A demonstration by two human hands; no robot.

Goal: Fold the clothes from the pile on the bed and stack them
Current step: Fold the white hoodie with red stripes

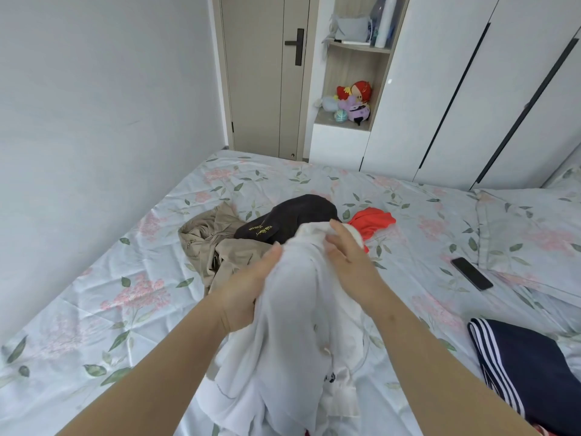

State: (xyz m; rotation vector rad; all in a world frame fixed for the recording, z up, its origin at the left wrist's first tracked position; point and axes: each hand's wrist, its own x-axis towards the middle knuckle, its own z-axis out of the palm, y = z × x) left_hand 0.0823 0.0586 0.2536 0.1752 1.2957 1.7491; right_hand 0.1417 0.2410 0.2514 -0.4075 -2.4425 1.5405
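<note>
Noted white garment (298,309) raised at frame centre above floral bed sheet (94,309). Gripped by left hand (248,291), fingers curled into fabric; pinched near top by right hand (349,253), fingers close together. Behind: beige jacket (207,243), black garment (292,218), red garment (372,223). Lower right: navy striped garment (528,366).

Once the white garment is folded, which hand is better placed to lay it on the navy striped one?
Likely the right hand: the navy striped garment lies to the right, beside that forearm. The left hand grips the white garment nearer the beige garment.
</note>
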